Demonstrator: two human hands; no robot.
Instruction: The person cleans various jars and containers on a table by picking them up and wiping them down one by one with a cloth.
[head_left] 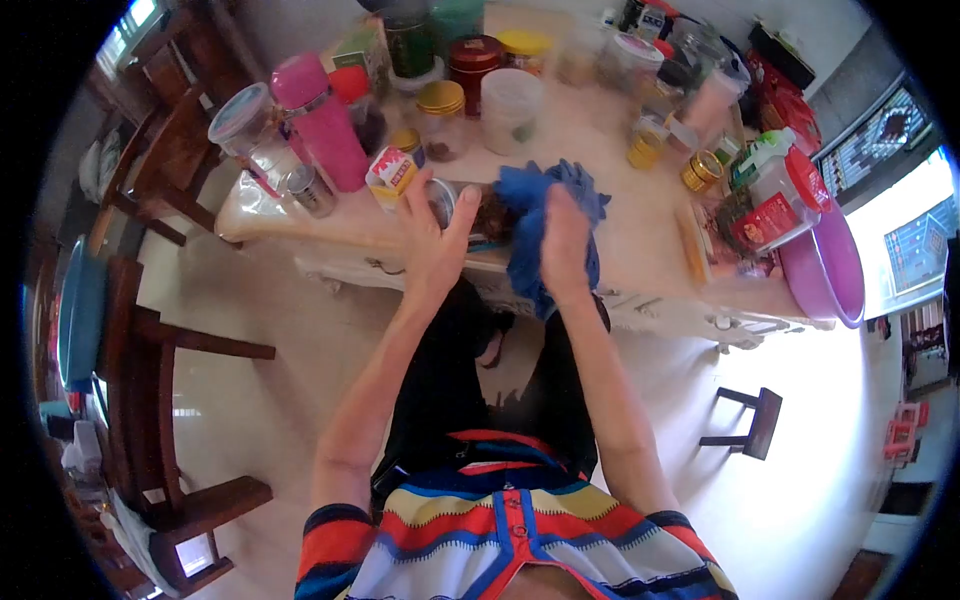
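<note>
My left hand is at the near edge of the table, thumb and fingers around the silver round end of a jar. The jar seems to lie on its side with dark contents, partly covered by my hand and the cloth. A crumpled blue cloth is in my right hand, which is closed on it and slightly blurred. The cloth meets the jar's right side. Just left of my left fingers stands a small yellow-and-white box.
Left on the table stand a pink flask, a small metal tin and a lidded tub. Several jars line the back, including a white tub. At right are a red-lidded jar and purple basin.
</note>
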